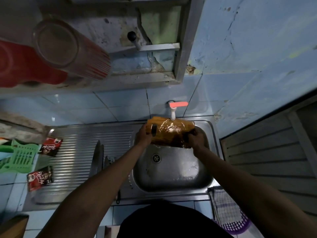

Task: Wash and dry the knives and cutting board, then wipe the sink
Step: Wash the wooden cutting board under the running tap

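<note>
A wet wooden cutting board [171, 133] is held tilted over the steel sink [173, 182], right under the white tap [173, 115] with the red lever; water runs over its face. My left hand [145, 136] grips the board's left end, by its handle slot. My right hand [196, 139] grips its lower right edge. Several knives [98, 158] lie side by side on the ribbed drainboard [75, 152] left of the basin, partly hidden by my left forearm.
Two dark red sachets [40, 180] and a green plastic basket [18, 158] sit at the drainboard's left. A checked cloth [223, 205] hangs over a purple basket at the sink's right front. A glass and a red container stand on the shelf above left.
</note>
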